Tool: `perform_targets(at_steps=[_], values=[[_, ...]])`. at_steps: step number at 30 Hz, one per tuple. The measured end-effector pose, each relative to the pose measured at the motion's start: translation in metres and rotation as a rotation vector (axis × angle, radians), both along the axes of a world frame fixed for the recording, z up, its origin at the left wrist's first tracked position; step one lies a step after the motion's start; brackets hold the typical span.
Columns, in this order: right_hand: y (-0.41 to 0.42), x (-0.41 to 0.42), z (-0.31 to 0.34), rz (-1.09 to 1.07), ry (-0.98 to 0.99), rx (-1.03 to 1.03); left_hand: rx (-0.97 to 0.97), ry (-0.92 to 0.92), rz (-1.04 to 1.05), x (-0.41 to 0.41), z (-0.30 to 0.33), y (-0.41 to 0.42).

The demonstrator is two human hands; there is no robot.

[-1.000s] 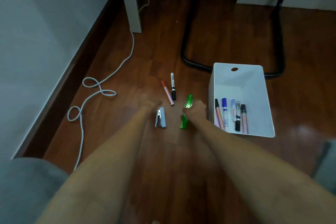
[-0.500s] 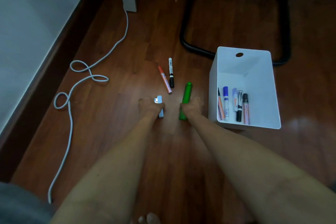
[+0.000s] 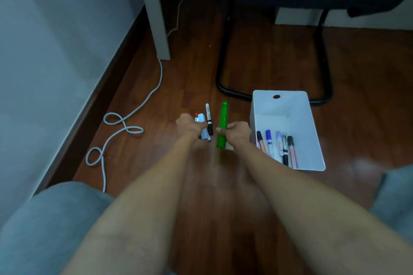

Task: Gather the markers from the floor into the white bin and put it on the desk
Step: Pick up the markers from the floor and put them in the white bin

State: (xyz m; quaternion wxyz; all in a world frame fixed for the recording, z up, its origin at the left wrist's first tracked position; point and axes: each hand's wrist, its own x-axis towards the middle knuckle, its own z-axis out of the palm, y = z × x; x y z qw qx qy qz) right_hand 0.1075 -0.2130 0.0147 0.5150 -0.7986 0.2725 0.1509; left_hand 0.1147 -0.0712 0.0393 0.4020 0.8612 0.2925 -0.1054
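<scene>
Looking down: both bare arms stretch out over a dark wood floor (image 3: 279, 56), hands low by the markers.
Wall: pale, running down the left side with a dark skirting board at its foot.
Chair: a dark seat at top right, its black tube frame (image 3: 221, 78) looping on the floor just behind the bin.
Knees: grey cloth fills both bottom corners.
Worktop leg: a white post (image 3: 158, 24) stands on the floor at top centre, near the wall.
Bin: the white bin (image 3: 312, 123) sits on the floor just right of the right hand, open side up, a round hole in its far wall.
Cable: a pale cable (image 3: 125, 127) curls in loops on the floor to the left, well apart from the hands.
Left hand: the left hand (image 3: 188, 125) has its grip closed on a small grey-white thing (image 3: 202, 118), blurred, can't tell what it is; a bit of red pokes out beside it.
Right hand: the right hand (image 3: 238, 133) has its grip wrapped round the green marker (image 3: 223, 123), which points away from the person, between the two hands.
In the bin: five markers (image 3: 277, 145) lie side by side on the bottom, near end.
Black marker: a white-and-black marker (image 3: 209, 121) lies on the floor between the left hand and the green one.
</scene>
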Motion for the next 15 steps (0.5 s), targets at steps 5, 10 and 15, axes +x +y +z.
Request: perform_targets(at_steps=[5, 10, 15], values=[[-0.033, 0.029, 0.062, -0.025, -0.178, -0.018, -0.005, -0.068, -0.057, 0.032, 0.059, -0.019], [-0.085, 0.039, 0.101, -0.123, -0.263, 0.014, 0.011, -0.152, -0.160, 0.052, 0.098, -0.064], [-0.134, 0.029, 0.104, -0.184, -0.257, 0.001, 0.050, -0.191, -0.277, 0.050, 0.100, -0.120]])
